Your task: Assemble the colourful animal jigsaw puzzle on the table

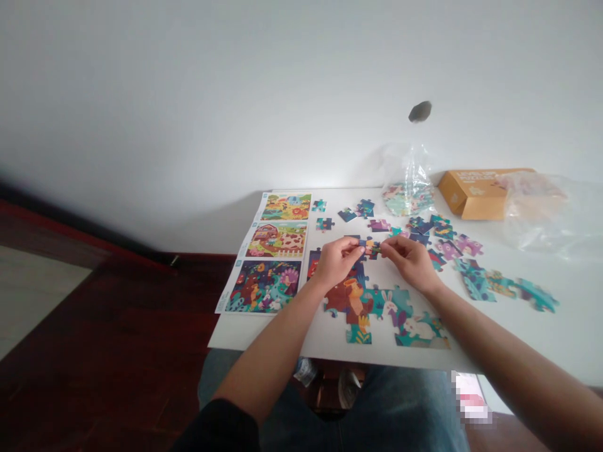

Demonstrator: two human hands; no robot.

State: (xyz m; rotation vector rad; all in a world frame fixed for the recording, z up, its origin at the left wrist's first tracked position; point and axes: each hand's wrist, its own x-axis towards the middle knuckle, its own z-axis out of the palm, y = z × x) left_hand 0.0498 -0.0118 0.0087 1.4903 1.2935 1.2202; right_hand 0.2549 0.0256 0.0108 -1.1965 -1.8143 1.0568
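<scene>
Both of my hands meet over a partly joined jigsaw puzzle (354, 295) on the white table. My left hand (340, 258) pinches the left side of a small dark-blue and orange puzzle piece (370, 246). My right hand (411, 260) has its thumb and forefinger closed at the right end of the same piece. Beneath them, the joined part shows a bear-like animal and a white rabbit. Another joined section with a white rabbit (421, 328) lies by the table's front edge. The fingers partly cover the upper part of the puzzle.
A picture sheet (269, 251) lies at the left. Loose puzzle pieces (379, 225) are scattered behind my hands, and a joined strip (506, 285) lies right. At the back are a bag of pieces (409, 194), an orange box (475, 191) and a clear plastic bag (537, 213).
</scene>
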